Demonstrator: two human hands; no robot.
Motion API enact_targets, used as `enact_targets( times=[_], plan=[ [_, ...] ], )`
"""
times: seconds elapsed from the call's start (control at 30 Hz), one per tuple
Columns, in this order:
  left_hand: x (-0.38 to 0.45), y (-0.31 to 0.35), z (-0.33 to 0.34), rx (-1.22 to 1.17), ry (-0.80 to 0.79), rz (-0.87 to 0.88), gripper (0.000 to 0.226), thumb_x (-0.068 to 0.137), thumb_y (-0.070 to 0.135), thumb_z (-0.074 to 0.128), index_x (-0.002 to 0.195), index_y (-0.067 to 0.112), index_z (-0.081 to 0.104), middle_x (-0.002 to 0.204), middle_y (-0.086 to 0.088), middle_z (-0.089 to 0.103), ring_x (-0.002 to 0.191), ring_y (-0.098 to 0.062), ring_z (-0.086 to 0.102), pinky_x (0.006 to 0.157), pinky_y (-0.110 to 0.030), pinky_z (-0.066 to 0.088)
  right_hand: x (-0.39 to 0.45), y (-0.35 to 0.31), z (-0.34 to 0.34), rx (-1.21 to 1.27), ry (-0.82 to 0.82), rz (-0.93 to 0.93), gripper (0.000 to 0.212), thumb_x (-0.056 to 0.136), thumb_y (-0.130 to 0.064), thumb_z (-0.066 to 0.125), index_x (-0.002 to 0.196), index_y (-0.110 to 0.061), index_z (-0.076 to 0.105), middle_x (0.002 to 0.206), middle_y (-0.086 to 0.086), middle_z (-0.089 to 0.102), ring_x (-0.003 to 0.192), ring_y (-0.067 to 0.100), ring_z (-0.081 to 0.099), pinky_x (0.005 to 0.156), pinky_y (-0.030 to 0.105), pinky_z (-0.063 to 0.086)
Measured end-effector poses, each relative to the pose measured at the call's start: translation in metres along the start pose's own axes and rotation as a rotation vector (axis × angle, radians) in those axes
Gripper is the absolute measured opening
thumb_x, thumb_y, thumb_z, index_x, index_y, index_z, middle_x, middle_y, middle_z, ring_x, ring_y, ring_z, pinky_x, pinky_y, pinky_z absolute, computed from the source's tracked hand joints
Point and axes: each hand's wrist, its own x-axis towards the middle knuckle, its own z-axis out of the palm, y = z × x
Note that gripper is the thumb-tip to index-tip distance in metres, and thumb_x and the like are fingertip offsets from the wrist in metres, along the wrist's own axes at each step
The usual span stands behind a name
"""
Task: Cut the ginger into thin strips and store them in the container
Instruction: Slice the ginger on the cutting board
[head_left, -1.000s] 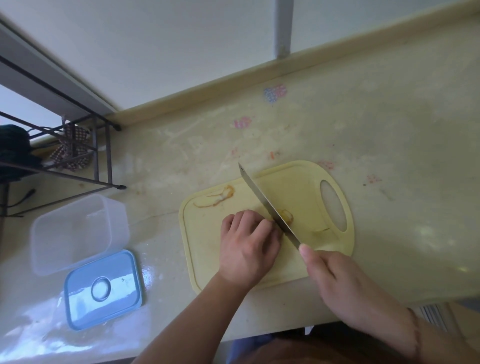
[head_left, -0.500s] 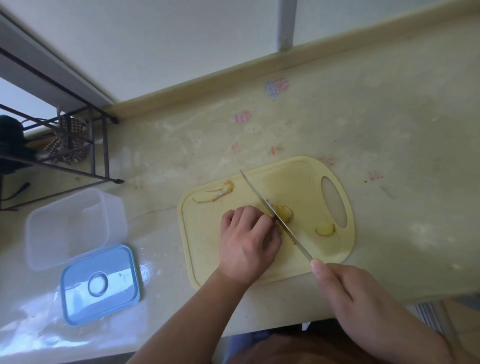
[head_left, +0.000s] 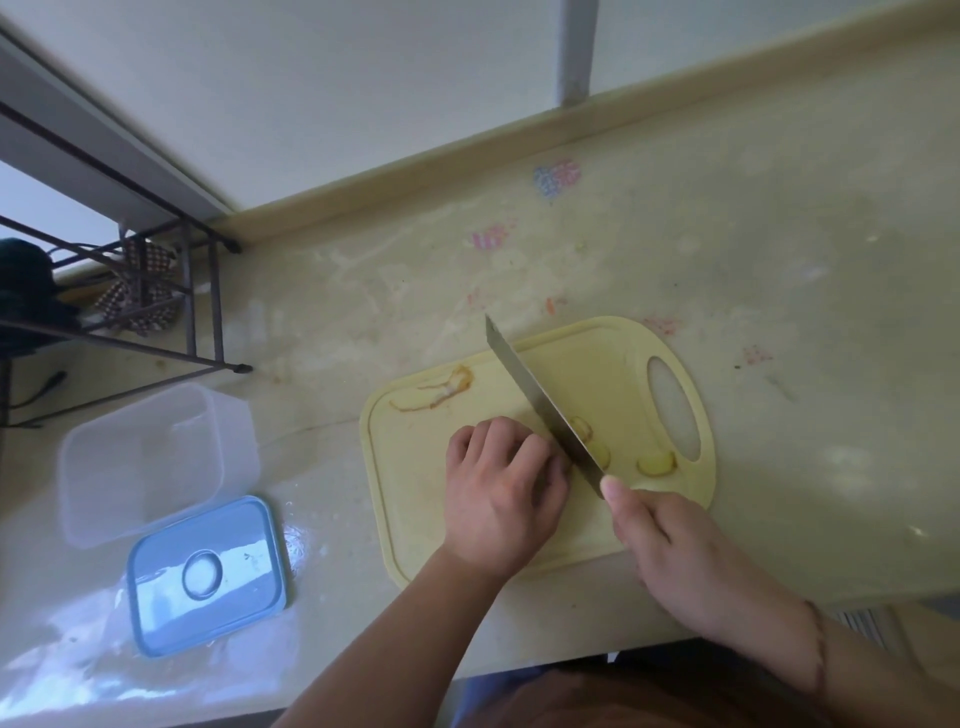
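Head view: slicing step — left hand curls over the ginger on the cutting board, right hand grips the knife. Slices next need cutting into strips; container waits open, well apart.

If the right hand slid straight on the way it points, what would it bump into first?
The right hand holds the knife and points up-left along the blade. Going on, it would probably first meet the left hand, whose fingers sit right beside the blade on the board. Depth is hard to judge.
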Motion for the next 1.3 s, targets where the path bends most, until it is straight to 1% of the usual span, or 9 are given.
enact_targets(
  times=[0.17, 0.3, 0.5, 0.63, 0.77, 0.93, 1.0, 1.1, 1.3],
  plan=[
    [0.0, 0.001, -0.006, -0.036, -0.052, -0.008, 0.011, 0.083, 0.021, 0.07, 0.081, 0.011, 0.067, 0.088, -0.003, 0.063, 0.081, -0.024, 0.061, 0.077, -0.042, 0.047, -0.003, -0.01, -0.016, 0.186, -0.091, 0.08, 0.068, 0.093, -0.064, 0.026, 0.068, -0.001, 0.032, 0.051, 0.004, 0.028, 0.038, 0.013, 0.025, 0.039, 0.024, 0.024],
    [-0.001, 0.003, -0.012, -0.066, -0.083, -0.052, 0.015, 0.087, 0.026, 0.067, 0.092, 0.012, 0.07, 0.099, 0.0, 0.066, 0.095, -0.024, 0.061, 0.089, -0.042, 0.044, -0.011, -0.012, -0.03, 0.293, -0.195, 0.108, 0.073, 0.088, -0.07, 0.029, 0.073, 0.002, 0.033, 0.051, 0.006, 0.029, 0.038, 0.016, 0.026, 0.039, 0.024, 0.027],
    [-0.002, 0.007, -0.015, -0.079, -0.048, -0.077, 0.013, 0.086, 0.025, 0.067, 0.092, 0.013, 0.071, 0.1, 0.001, 0.067, 0.099, -0.025, 0.061, 0.092, -0.042, 0.044, -0.019, -0.005, -0.037, 0.361, -0.242, 0.178, 0.068, 0.086, -0.073, 0.031, 0.073, -0.006, 0.04, 0.052, 0.006, 0.032, 0.037, 0.016, 0.027, 0.038, 0.023, 0.028],
    [-0.006, -0.001, -0.013, -0.11, -0.066, 0.003, 0.009, 0.085, 0.019, 0.072, 0.091, 0.013, 0.07, 0.099, 0.0, 0.066, 0.098, -0.024, 0.06, 0.088, -0.042, 0.046, -0.028, -0.005, -0.029, 0.262, -0.204, 0.157, 0.066, 0.087, -0.072, 0.028, 0.07, -0.009, 0.038, 0.053, 0.002, 0.031, 0.038, 0.013, 0.026, 0.039, 0.025, 0.023],
    [-0.008, -0.006, -0.008, -0.14, -0.054, -0.001, 0.011, 0.084, 0.017, 0.073, 0.093, 0.011, 0.072, 0.1, 0.0, 0.068, 0.098, -0.025, 0.062, 0.086, -0.041, 0.047, -0.037, -0.002, -0.014, 0.002, -0.061, -0.003, 0.067, 0.08, -0.074, 0.022, 0.064, -0.012, 0.04, 0.05, -0.003, 0.042, 0.046, 0.006, 0.039, 0.052, 0.021, 0.033],
    [-0.007, -0.008, -0.006, -0.146, -0.051, 0.008, 0.011, 0.086, 0.018, 0.071, 0.091, 0.009, 0.075, 0.099, 0.001, 0.07, 0.096, -0.027, 0.064, 0.083, -0.044, 0.048, -0.041, -0.004, -0.006, -0.018, 0.02, -0.031, 0.062, 0.081, -0.073, 0.024, 0.06, -0.015, 0.036, 0.053, -0.005, 0.048, 0.051, 0.01, 0.043, 0.056, 0.024, 0.035],
    [-0.006, -0.008, -0.007, -0.153, -0.046, 0.017, 0.011, 0.087, 0.017, 0.069, 0.089, 0.009, 0.075, 0.098, 0.001, 0.071, 0.095, -0.028, 0.064, 0.082, -0.044, 0.048, -0.04, -0.003, -0.005, -0.026, 0.026, -0.038, 0.069, 0.083, -0.079, 0.019, 0.06, -0.016, 0.036, 0.054, -0.006, 0.049, 0.051, 0.01, 0.043, 0.056, 0.023, 0.035],
    [-0.005, -0.008, -0.007, -0.15, -0.035, 0.031, 0.008, 0.086, 0.015, 0.07, 0.087, 0.009, 0.074, 0.097, 0.002, 0.071, 0.094, -0.028, 0.065, 0.08, -0.045, 0.048, -0.038, -0.002, -0.004, -0.044, 0.047, -0.059, 0.081, 0.071, -0.093, 0.011, 0.059, -0.017, 0.038, 0.057, -0.009, 0.053, 0.052, 0.01, 0.046, 0.058, 0.024, 0.038],
    [-0.004, -0.009, -0.006, -0.146, -0.031, 0.056, 0.006, 0.083, 0.013, 0.075, 0.089, 0.01, 0.075, 0.098, 0.003, 0.072, 0.093, -0.026, 0.065, 0.077, -0.047, 0.048, -0.028, -0.004, -0.001, -0.06, 0.035, -0.055, 0.071, 0.085, -0.078, 0.016, 0.059, -0.016, 0.037, 0.055, -0.006, 0.051, 0.052, 0.012, 0.045, 0.057, 0.025, 0.036]
  ],
)
